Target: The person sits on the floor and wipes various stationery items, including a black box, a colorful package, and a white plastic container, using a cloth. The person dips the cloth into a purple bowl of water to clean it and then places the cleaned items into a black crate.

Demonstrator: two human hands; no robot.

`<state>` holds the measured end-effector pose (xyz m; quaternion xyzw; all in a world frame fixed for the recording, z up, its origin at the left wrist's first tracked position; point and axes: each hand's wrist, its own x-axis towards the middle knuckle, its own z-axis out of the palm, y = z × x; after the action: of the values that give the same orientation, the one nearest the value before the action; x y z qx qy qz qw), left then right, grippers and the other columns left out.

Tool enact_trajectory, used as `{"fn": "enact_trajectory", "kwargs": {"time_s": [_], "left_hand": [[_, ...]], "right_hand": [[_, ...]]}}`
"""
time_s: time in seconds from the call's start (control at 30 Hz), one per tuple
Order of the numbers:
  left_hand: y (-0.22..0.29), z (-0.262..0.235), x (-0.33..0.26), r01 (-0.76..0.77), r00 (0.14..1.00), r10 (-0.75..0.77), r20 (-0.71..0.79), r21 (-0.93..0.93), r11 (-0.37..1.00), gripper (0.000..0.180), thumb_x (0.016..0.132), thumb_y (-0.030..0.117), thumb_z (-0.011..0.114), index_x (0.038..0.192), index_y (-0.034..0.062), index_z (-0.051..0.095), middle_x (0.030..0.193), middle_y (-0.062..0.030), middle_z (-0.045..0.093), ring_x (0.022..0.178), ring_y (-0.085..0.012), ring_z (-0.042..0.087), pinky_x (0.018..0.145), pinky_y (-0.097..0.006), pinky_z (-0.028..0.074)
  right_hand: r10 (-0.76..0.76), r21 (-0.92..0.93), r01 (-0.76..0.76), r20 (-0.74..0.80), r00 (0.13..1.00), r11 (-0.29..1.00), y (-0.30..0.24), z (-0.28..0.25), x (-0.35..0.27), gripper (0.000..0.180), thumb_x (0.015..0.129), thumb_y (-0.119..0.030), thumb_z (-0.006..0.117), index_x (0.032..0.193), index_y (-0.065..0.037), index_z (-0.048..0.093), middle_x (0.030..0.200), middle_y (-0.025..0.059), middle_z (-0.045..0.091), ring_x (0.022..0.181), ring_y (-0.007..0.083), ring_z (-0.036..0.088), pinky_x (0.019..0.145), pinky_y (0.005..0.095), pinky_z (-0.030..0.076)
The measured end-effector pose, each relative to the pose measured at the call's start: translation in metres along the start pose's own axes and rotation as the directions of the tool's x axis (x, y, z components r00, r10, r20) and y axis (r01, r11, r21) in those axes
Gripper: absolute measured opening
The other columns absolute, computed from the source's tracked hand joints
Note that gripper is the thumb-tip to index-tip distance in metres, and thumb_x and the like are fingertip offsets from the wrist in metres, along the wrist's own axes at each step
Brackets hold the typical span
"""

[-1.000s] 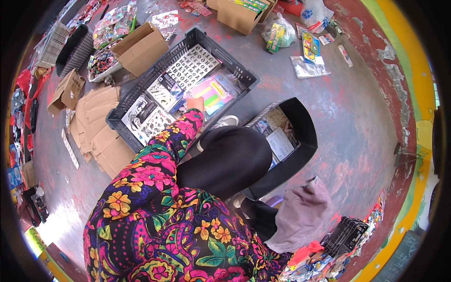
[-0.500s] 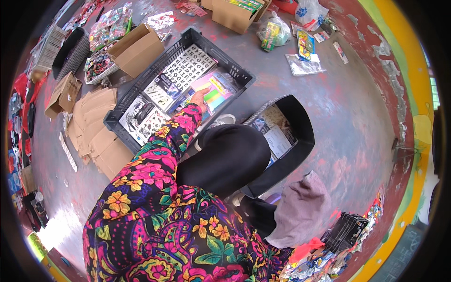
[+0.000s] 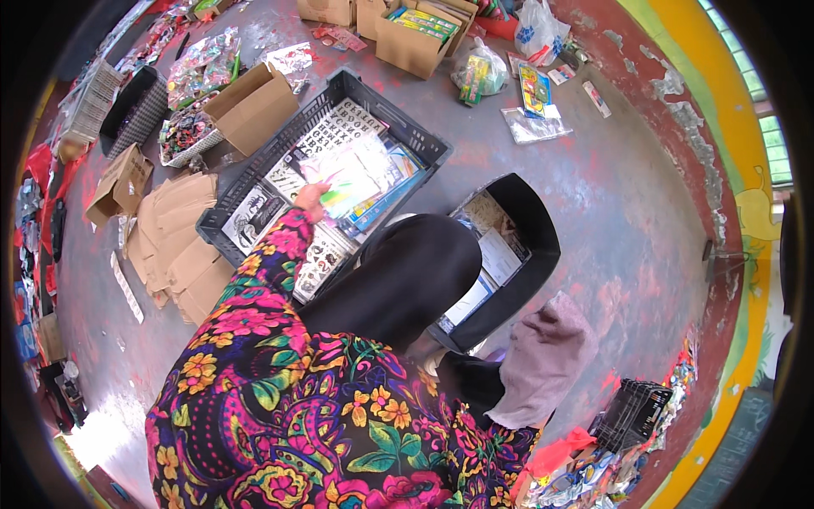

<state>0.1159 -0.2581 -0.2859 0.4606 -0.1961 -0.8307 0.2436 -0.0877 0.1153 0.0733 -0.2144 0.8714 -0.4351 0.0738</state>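
Observation:
Over the dark plastic crate (image 3: 437, 153) on the floor, my left hand (image 3: 311, 200) grips the edge of a glossy clear packet of bright coloured sheets (image 3: 352, 180). Glare washes out part of the packet. Below it in the crate lie a white sheet of black letters (image 3: 356, 119), a blue-edged packet (image 3: 386, 199), a sheet of black drawings (image 3: 253, 217) and small-figure sheets (image 3: 322, 259). My right hand is out of sight; its flowered sleeve (image 3: 500, 445) shows at the lower right.
Right of my knee stands a black bin (image 3: 543, 242) holding packets. An open cardboard box (image 3: 252, 106) and flattened cardboard (image 3: 174, 225) lie left of the crate. Farther off are a box of green packs (image 3: 415, 47) and plastic bags (image 3: 479, 72). A mauve cloth (image 3: 547, 356) hangs at my right.
My left hand has moved left and slightly nearer, lifting the coloured packet from the crate's right part across the lettered sheet. The blue-edged packet beneath is now exposed. The view has shifted slightly.

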Motion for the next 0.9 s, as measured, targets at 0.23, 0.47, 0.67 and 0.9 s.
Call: {"fn": "enact_trajectory", "kwargs": {"time_s": [0.23, 0.47, 0.67, 0.9], "left_hand": [[0.071, -0.027, -0.103, -0.112, 0.981, 0.102, 0.165, 0.05, 0.992, 0.037, 0.078, 0.0, 0.055, 0.114, -0.0016, 0.049, 0.11, -0.0134, 0.057, 0.1, -0.028, 0.056, 0.09, -0.043, 0.044], [0.103, -0.033, -0.182, -0.189, 0.963, 0.142, 0.231, 0.193, 0.963, 0.038, 0.08, 0.003, 0.056, 0.118, -0.001, 0.047, 0.112, -0.013, 0.056, 0.101, -0.0271, 0.056, 0.09, -0.042, 0.044], [0.135, -0.001, -0.229, -0.282, 0.917, 0.256, 0.306, 0.041, 0.959, 0.035, 0.08, 0.003, 0.056, 0.114, -0.0044, 0.05, 0.108, -0.014, 0.058, 0.099, -0.0251, 0.057, 0.089, -0.041, 0.045], [0.148, 0.059, -0.245, -0.298, 0.873, 0.301, 0.383, -0.069, 0.952, 0.029, 0.08, 0.002, 0.056, 0.107, -0.0071, 0.053, 0.102, -0.015, 0.06, 0.096, -0.0252, 0.058, 0.087, -0.04, 0.046]], "right_hand": [[-0.061, 0.042, 0.063, -0.042, 0.997, 0.997, 0.002, -0.002, -0.018, 0.008, 0.062, 0.006, 0.052, 0.068, 0.002, 0.055, 0.06, 0.0041, 0.048, 0.058, 0.0115, 0.047, 0.053, 0.024, 0.039], [-0.125, 0.016, 0.125, -0.043, 0.991, 0.992, 0.014, -0.01, -0.033, 0.014, 0.067, 0.008, 0.053, 0.078, 0.002, 0.06, 0.067, 0.0029, 0.057, 0.063, 0.0097, 0.053, 0.057, 0.0226, 0.042], [-0.159, 0.04, 0.16, -0.027, 0.987, 0.986, 0.006, -0.009, -0.035, 0.013, 0.07, 0.006, 0.053, 0.081, 0.001, 0.059, 0.069, 0.0029, 0.057, 0.064, 0.0104, 0.053, 0.058, 0.0228, 0.043], [-0.163, 0.076, 0.163, -0.009, 0.987, 0.984, 0.009, -0.011, -0.042, 0.013, 0.074, 0.002, 0.052, 0.085, 0.0, 0.058, 0.072, 0.0029, 0.057, 0.065, 0.0111, 0.053, 0.059, 0.0231, 0.044]]}}
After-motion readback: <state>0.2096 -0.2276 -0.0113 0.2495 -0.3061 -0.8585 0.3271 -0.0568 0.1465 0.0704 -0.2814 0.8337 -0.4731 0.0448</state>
